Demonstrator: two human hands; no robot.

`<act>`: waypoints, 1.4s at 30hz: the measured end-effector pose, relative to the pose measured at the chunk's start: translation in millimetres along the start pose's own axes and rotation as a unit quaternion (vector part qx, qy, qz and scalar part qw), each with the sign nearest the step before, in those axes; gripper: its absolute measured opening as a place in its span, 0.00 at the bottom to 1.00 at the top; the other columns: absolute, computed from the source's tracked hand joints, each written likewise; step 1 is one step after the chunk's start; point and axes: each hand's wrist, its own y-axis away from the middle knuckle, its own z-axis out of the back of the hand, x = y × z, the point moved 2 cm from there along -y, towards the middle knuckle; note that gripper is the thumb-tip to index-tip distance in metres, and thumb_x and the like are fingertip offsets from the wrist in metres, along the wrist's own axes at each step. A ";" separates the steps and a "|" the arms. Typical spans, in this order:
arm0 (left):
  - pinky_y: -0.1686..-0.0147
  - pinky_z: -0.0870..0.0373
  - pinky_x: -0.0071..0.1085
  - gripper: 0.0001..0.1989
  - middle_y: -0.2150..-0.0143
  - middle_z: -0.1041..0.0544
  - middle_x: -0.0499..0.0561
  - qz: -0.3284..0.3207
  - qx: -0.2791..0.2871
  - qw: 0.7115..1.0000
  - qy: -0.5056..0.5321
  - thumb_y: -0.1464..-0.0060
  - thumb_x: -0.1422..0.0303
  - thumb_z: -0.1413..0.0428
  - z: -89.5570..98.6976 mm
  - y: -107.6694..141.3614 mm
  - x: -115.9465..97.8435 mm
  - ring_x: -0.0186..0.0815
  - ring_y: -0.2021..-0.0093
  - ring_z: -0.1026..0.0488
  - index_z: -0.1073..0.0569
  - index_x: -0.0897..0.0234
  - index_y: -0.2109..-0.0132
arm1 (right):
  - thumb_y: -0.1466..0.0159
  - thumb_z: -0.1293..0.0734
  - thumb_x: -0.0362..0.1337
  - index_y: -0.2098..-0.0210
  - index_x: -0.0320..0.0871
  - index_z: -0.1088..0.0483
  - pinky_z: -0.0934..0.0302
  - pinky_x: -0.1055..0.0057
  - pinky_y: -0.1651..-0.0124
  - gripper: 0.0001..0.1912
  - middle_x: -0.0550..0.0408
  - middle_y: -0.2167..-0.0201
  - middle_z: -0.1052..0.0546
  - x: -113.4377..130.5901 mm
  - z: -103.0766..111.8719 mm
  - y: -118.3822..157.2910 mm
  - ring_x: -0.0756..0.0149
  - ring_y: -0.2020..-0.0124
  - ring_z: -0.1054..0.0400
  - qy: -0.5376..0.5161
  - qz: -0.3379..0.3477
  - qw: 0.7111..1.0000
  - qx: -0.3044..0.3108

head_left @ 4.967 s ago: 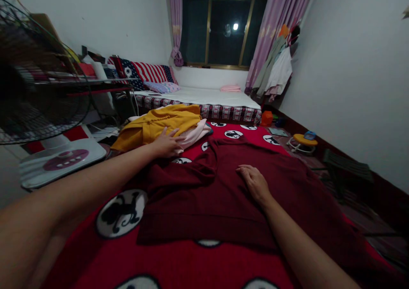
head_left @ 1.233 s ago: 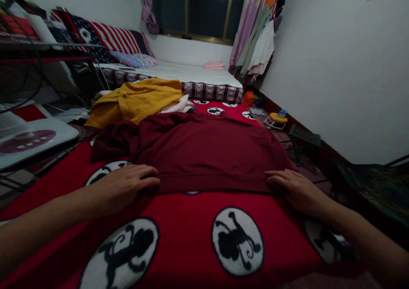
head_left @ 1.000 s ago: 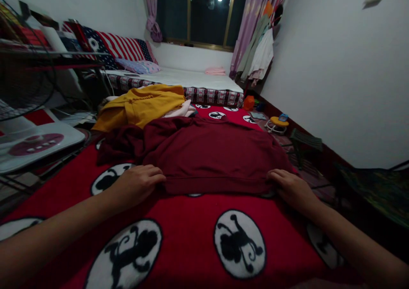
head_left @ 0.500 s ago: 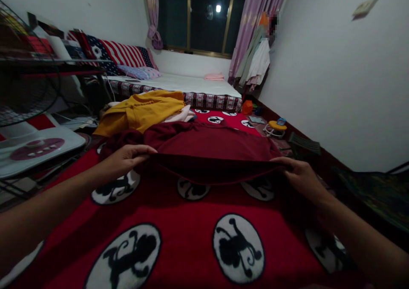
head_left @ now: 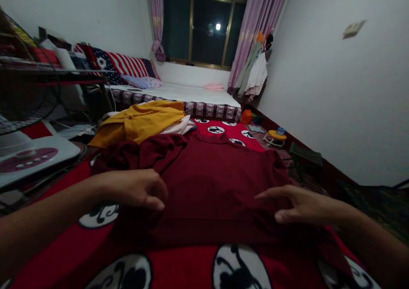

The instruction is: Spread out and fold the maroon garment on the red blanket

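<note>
A dark maroon long-sleeved sweatshirt (head_left: pixel 217 178) lies spread on a red blanket (head_left: pixel 179 265) patterned with white circles and black figures. Its hem is toward me and its neck points away. Over the left side of the sweatshirt is my left hand (head_left: pixel 140 189), fingers loosely bent and thumb apart, with nothing seen in it. On the opposite side my right hand (head_left: pixel 297 204) hovers over or lightly touches the cloth, its thumb and fingers apart. Whether either hand touches the fabric is hard to tell. The left sleeve is bunched beyond my left hand.
A mustard-yellow garment (head_left: pixel 143 118) tops a clothes pile at the far left of the blanket. Behind it stands a bed (head_left: pixel 182 94). A fan (head_left: pixel 28 89) and a white tray-like surface (head_left: pixel 60 150) are at left; a yellow stool (head_left: pixel 276 135) is at right.
Both hands have let go of the sweatshirt's hem, which was held up and stretched. The hem now lies flat, nearer to me. The view has tilted down slightly.
</note>
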 end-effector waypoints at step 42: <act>0.53 0.34 0.41 0.19 0.51 0.28 0.66 0.205 -0.338 0.897 -0.199 0.39 0.77 0.61 55.0 -219.7 96.1 0.51 0.47 0.33 0.26 0.72 0.52 | 0.32 0.49 0.52 0.36 0.48 0.44 0.53 0.49 0.35 0.29 0.52 0.33 0.45 -115.0 27.2 -219.3 0.58 0.32 0.55 0.229 0.037 0.950 -0.208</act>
